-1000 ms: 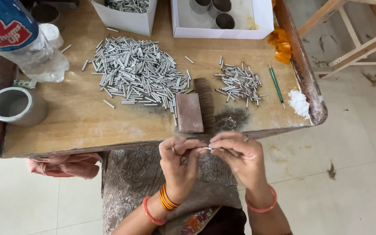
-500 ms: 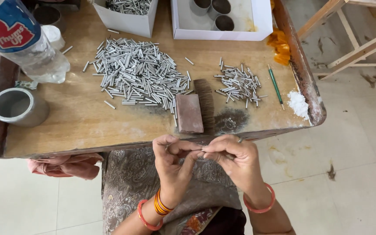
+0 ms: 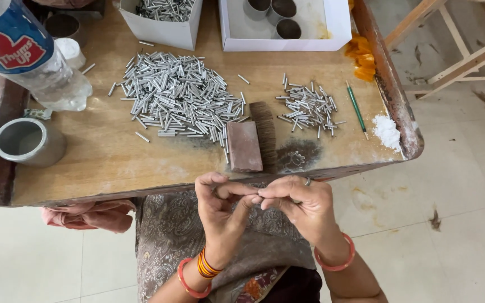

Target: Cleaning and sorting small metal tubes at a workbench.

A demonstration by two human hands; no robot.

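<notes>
My left hand [image 3: 223,209] and my right hand [image 3: 300,206] meet fingertip to fingertip just below the near edge of the wooden work table [image 3: 113,163], over my lap. Together they pinch a very small metal piece [image 3: 258,198], almost wholly hidden by the fingers. On the table above lie a large pile of short silver metal tubes [image 3: 178,101] and a smaller pile of thinner metal pins [image 3: 309,106]. A wooden-backed brush [image 3: 248,145] lies between the piles, close to my hands.
A plastic bottle [image 3: 26,53] and a metal cup [image 3: 28,141] stand at the left. Two white boxes [image 3: 166,19] [image 3: 287,25] sit at the back, one with tubes, one with metal cups. A green stick [image 3: 357,108], white powder [image 3: 387,131], pink cloth [image 3: 88,216].
Both hands have drifted slightly lower and right in view and closed tighter together on the small piece; the thin piece seen between the fingers earlier is now covered.
</notes>
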